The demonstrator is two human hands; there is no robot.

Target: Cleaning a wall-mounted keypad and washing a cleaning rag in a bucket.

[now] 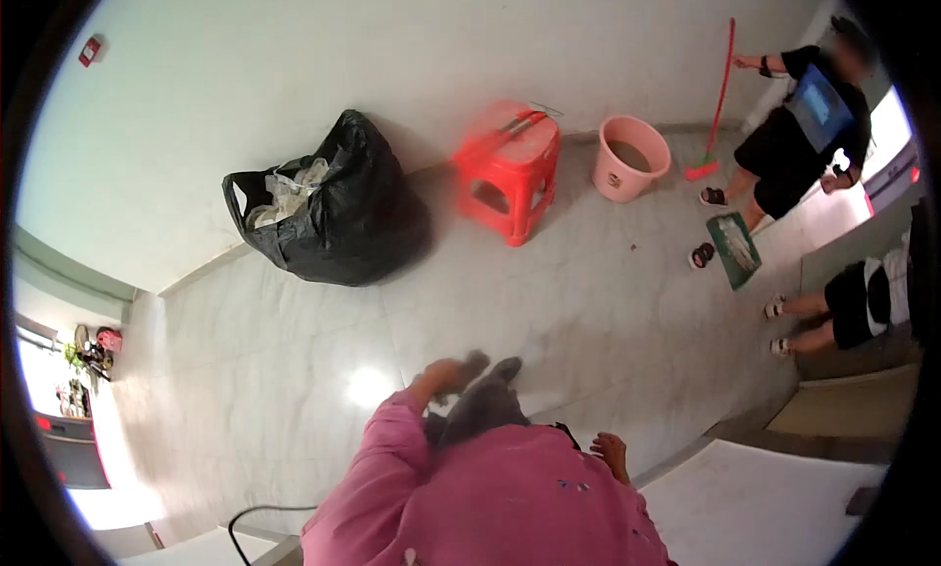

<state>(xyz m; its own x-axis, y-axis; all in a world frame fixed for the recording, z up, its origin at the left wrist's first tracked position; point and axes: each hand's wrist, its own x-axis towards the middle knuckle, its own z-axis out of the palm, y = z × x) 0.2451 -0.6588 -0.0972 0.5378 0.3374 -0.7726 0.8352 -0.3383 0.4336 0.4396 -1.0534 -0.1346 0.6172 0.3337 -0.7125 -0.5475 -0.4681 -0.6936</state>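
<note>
Before my pink-sleeved body, my left hand (439,375) grips a crumpled grey rag (470,371), blurred at its edges. Just beside the rag are my dark trousers and the tip of a shoe (507,367). On the other side of my body, my right hand (610,452) hangs low with loosely bent fingers and nothing visible in it. Farther out, against the wall, stands a red plastic stool (518,173). Across its seat lie red-handled tools (518,129), one with a wire frame; part of the stool is smeared by blur.
A black garbage bag (360,228) of pale waste leans by the wall. A pink bucket (621,180) holds murky liquid. At right, one person (779,154) holds a red broom (723,88) near a green dustpan (728,264); another person (853,301) stands closer. A black cable (257,509) curves at lower left.
</note>
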